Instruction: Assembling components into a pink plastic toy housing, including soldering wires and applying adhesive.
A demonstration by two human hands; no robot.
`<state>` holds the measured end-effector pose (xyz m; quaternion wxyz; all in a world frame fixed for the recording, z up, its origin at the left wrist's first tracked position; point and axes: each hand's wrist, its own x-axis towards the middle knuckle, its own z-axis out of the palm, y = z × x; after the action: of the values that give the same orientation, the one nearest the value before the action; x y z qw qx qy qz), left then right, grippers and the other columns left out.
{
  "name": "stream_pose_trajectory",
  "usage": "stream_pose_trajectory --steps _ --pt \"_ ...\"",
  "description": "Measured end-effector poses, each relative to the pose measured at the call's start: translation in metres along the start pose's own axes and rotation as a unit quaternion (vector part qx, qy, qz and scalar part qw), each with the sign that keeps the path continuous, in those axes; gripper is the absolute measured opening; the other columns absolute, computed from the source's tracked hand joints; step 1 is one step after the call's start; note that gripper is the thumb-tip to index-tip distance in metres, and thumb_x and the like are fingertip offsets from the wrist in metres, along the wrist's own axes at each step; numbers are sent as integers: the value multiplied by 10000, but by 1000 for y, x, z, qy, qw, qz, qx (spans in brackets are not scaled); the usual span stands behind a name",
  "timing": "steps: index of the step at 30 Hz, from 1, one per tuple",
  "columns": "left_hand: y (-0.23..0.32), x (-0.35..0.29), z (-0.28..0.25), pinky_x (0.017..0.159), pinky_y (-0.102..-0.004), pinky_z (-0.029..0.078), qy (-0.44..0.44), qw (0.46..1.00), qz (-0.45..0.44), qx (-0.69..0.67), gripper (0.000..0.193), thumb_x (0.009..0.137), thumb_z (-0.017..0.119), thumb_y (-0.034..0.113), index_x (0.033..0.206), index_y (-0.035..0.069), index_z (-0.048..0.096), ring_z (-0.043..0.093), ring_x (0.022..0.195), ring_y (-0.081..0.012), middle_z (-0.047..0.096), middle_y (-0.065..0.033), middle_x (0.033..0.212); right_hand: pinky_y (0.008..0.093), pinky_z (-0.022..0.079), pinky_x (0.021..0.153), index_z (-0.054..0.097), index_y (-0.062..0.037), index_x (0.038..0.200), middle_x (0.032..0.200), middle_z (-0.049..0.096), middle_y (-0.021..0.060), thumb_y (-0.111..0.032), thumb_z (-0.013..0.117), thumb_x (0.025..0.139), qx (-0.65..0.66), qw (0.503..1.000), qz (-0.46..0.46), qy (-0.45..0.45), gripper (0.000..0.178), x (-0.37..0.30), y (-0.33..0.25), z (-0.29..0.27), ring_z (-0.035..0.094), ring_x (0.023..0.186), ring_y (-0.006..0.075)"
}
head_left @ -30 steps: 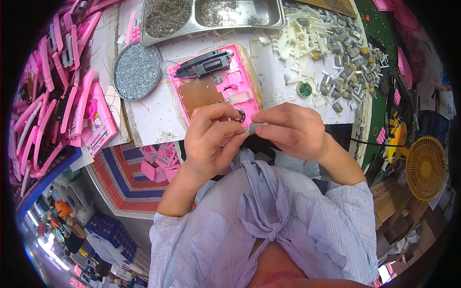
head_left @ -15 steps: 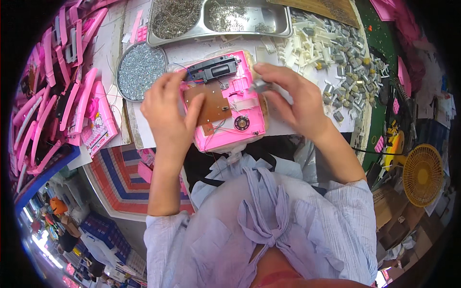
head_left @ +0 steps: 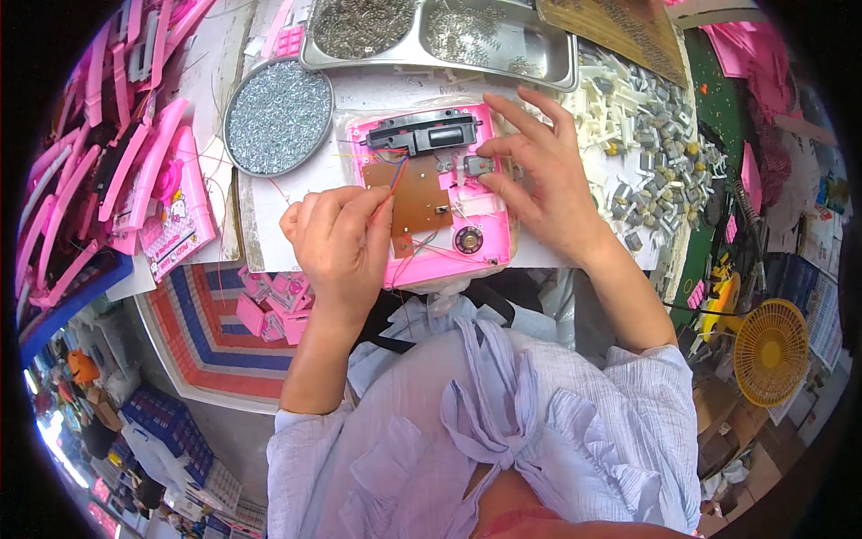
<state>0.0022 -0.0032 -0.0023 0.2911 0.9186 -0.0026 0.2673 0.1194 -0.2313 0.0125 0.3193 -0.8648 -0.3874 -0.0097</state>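
Observation:
A pink plastic casing (head_left: 431,267) lies open in front of me, with a brown circuit board (head_left: 417,199), a black plastic mechanism (head_left: 440,136) and a round black speaker-like disc (head_left: 469,240) in it. Thin red and blue wires (head_left: 396,178) run down from the black mechanism, and my left hand (head_left: 341,242) pinches them over the board's left side. With thumb and forefinger, my right hand (head_left: 552,184) grips a small grey motor (head_left: 477,165) at the casing's right side, below the mechanism. The other right fingers are spread above it.
Behind the casing stand a round tray of small metal pieces (head_left: 278,117) and a divided steel tray (head_left: 503,56) of small metal parts. White plastic pieces and grey motors (head_left: 651,148) are heaped at right. Pink casings (head_left: 171,171) pile up at left; a yellow fan (head_left: 770,353) is at lower right.
My left hand has closed from spread fingers into a pinch on the wires. My right hand has brought the motor down to the casing. The whole view has shifted slightly.

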Motion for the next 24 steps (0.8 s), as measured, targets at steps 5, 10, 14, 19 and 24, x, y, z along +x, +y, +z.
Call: stream_pose_trajectory --steps 5,10,14,19,24 --pt "-3 -1 -5 782 -343 349 11 1000 -14 -21 185 775 795 81 944 110 725 601 780 -176 661 -8 836 504 362 1102 693 -97 993 1449 535 109 -113 782 762 -2 1000 8 -14 247 4 -5 -3 343 1382 430" --pt "-7 2 -7 783 -357 364 8 999 -10 -34 192 779 800 89 953 101 718 610 778 -182 666 -11 838 498 359 1114 708 -88 969 1447 536 114 -117 778 760 -32 999 11 -40 222 8 -7 -6 333 1385 430" --pt "-4 11 -4 713 -359 401 -22 994 -41 -96 184 776 803 100 934 84 712 611 737 -197 665 -26 828 494 367 1114 717 -86 962 1435 548 120 -134 780 755 -54 997 4 -56 222 12 -9 -9 355 1371 424" --pt "-15 4 2 652 -356 422 -23 996 4 -86 166 778 793 88 926 66 719 600 694 -224 651 -43 792 495 430 1054 732 -75 972 1317 625 133 -195 792 741 -79 995 -53 -14 267 38 -27 -30 478 1274 421" --pt "-9 -4 2 666 -363 413 -10 998 12 -57 140 767 795 115 872 84 710 589 692 -216 622 -22 783 469 467 978 766 -84 925 1158 661 103 -241 824 689 -74 991 -108 -42 289 91 -60 20 541 1127 365"
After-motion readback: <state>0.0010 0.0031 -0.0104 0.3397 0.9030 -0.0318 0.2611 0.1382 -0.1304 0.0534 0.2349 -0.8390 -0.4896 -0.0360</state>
